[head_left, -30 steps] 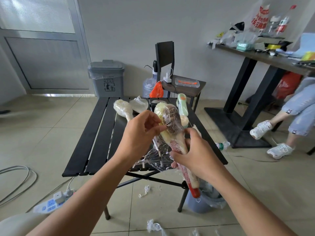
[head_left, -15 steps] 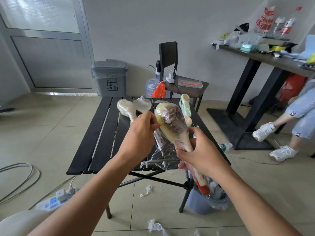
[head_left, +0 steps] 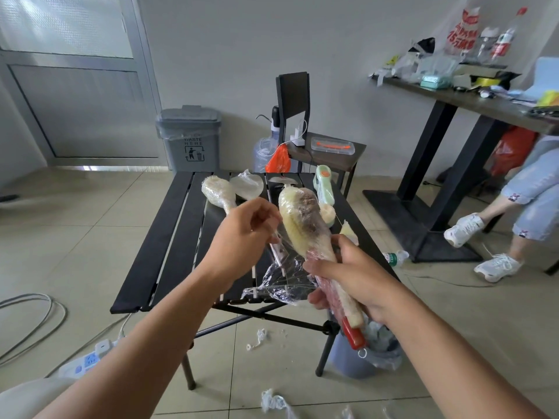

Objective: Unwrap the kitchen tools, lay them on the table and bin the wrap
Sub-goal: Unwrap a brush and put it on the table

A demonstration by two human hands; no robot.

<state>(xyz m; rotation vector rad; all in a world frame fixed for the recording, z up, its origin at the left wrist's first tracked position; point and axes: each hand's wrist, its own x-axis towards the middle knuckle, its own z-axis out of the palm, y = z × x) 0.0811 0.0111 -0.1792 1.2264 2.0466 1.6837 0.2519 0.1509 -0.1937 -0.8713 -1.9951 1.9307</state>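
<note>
A bundle of kitchen tools [head_left: 305, 220] wrapped in clear film is held upright over the black slatted table [head_left: 169, 237]. My right hand [head_left: 348, 276] grips its handles; a red handle end [head_left: 354, 337] sticks out below. My left hand [head_left: 245, 237] pinches a loose strip of cling film [head_left: 281, 273] that hangs down from the bundle. Another wrapped tool [head_left: 217, 193] and a wrapped round piece [head_left: 248, 186] lie at the table's far end, beside a green tool [head_left: 323, 189]. A small bin [head_left: 363, 355] lined with a bag stands under the table's right corner.
A grey waste bin [head_left: 189, 137] stands at the wall. A chair [head_left: 326, 146] with a clear box, a water jug and an orange bag are behind the table. A seated person's legs [head_left: 520, 207] are at right by a cluttered desk. Film scraps, cables and a power strip [head_left: 87, 358] lie on the floor.
My left hand has drawn away to the left of the bundle's head, pulling the film strip out. The loose film hangs longer below. The bundle stays in my right hand.
</note>
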